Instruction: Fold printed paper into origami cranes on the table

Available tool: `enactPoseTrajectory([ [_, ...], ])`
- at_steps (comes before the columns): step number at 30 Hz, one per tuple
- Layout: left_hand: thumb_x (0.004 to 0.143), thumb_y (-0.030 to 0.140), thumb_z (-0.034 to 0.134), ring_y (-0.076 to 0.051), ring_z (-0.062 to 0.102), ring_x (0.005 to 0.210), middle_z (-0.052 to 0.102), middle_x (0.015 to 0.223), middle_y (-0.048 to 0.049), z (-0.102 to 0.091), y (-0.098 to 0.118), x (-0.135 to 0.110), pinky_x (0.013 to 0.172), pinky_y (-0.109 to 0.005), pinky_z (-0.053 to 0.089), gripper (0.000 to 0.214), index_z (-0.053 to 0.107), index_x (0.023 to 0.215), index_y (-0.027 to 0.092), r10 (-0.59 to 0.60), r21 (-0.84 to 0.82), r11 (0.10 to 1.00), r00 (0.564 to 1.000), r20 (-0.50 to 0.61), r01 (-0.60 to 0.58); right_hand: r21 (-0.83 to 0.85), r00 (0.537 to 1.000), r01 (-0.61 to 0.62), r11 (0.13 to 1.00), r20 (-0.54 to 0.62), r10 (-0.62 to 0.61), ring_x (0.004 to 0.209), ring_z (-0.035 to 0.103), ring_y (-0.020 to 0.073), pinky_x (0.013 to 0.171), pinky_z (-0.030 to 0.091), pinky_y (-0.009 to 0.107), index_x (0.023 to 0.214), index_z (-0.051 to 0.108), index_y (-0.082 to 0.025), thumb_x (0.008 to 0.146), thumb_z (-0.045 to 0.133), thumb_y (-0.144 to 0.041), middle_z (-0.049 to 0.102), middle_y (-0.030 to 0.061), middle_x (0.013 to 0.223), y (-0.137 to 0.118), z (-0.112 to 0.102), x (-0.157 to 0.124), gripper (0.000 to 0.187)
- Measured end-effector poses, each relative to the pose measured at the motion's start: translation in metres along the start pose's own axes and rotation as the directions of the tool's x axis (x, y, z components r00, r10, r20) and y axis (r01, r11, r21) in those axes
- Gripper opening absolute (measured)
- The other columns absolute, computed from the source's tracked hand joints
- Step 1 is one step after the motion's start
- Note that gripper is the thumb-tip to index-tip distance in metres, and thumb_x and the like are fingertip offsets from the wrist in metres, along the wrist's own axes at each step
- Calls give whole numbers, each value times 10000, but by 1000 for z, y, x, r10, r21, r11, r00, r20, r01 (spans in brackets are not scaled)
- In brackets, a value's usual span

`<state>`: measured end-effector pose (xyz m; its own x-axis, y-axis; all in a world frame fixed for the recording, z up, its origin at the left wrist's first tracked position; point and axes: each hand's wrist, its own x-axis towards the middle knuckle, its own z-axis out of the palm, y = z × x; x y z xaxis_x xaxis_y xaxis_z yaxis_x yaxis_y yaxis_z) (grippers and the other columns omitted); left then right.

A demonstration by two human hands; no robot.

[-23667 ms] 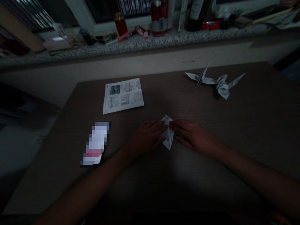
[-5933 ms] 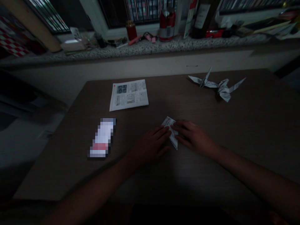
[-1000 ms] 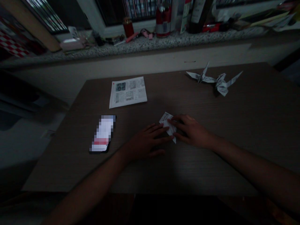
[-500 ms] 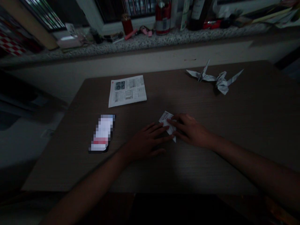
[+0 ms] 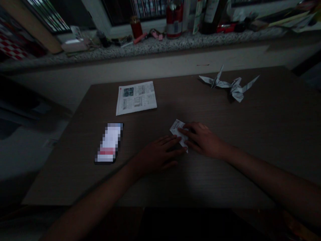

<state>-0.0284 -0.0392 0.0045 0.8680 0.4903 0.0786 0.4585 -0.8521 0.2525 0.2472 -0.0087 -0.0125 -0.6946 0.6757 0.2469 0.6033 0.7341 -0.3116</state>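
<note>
A small folded piece of printed paper [image 5: 177,126], kite-like with its narrow tip toward me, lies flat on the table between my hands. My left hand [image 5: 159,154] is palm down with fingers stretched out, its fingertips on the paper's lower left side. From the right, my right hand [image 5: 204,139] rests its spread fingertips on the paper's upper and right side. Neither hand is wrapped around anything. Fingers hide parts of the paper's edges and folds.
Left of my hands lies a phone [image 5: 109,143] with a blurred, lit screen. Behind it is a folded printed sheet [image 5: 136,97]. Two paper cranes [image 5: 237,89] stand at the back right of the brown table [image 5: 155,190]. Bottles and clutter line the stone sill [image 5: 147,47].
My left fingertips have slid slightly along the paper toward its right edge. My right hand and the paper stay almost where they were.
</note>
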Motion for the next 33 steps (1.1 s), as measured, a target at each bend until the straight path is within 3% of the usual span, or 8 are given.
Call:
enactPoseTrajectory([
  [7, 1063, 428, 500, -353, 292, 1554, 298, 1677, -159, 0, 7, 1, 1244, -560, 310, 540, 410, 1576, 290, -9, 15, 1000, 1000, 22, 9, -11, 1000, 5, 1000, 2, -5, 1221, 535, 352, 997, 479, 541, 1519, 501, -166, 1042, 484, -379, 556, 198, 1384, 1, 1, 0, 522],
  [14, 1050, 400, 524, -367, 268, 1560, 235, 1706, -103, -4, 17, 4, 1250, -592, 272, 511, 437, 1553, 375, -30, 1, 1000, 999, 18, 30, -27, 1000, -3, 1000, -7, 2, 1228, 538, 354, 1000, 477, 548, 1527, 495, -184, 1043, 482, -385, 554, 197, 1398, 1, 3, -1, 524],
  [19, 1033, 430, 551, -350, 263, 1564, 264, 1703, -55, -6, 11, 2, 1251, -587, 267, 500, 468, 1526, 421, -7, -24, 1000, 1000, 14, 7, -2, 1000, -12, 1000, -1, 12, 1229, 539, 354, 1000, 474, 550, 1525, 502, -188, 1049, 460, -374, 555, 196, 1405, 0, 0, -1, 513],
  [25, 1012, 506, 562, -289, 335, 1542, 357, 1666, -106, -6, -3, 0, 1275, -496, 279, 634, 413, 1568, 241, -19, -103, 994, 999, 36, 22, 34, 999, -1, 999, 35, 0, 1263, 515, 370, 1029, 457, 557, 1537, 486, -147, 993, 552, -405, 526, 218, 1427, 1, -4, -1, 605],
  [29, 1022, 504, 547, -278, 330, 1546, 350, 1671, -85, -6, -5, -1, 1275, -493, 283, 609, 420, 1564, 259, -25, -114, 993, 999, 33, 28, 21, 999, 3, 1000, 35, -4, 1273, 509, 387, 1029, 453, 575, 1557, 453, -160, 917, 650, -514, 513, 219, 1445, 1, -4, -2, 757],
  [33, 1016, 477, 570, -266, 329, 1547, 346, 1673, -69, -6, -5, -1, 1274, -477, 284, 629, 394, 1582, 265, -39, -127, 991, 999, 37, 43, 20, 999, 7, 1000, 44, -8, 1280, 503, 387, 1040, 446, 573, 1552, 458, -146, 922, 647, -526, 511, 228, 1451, -1, -5, -2, 760],
])
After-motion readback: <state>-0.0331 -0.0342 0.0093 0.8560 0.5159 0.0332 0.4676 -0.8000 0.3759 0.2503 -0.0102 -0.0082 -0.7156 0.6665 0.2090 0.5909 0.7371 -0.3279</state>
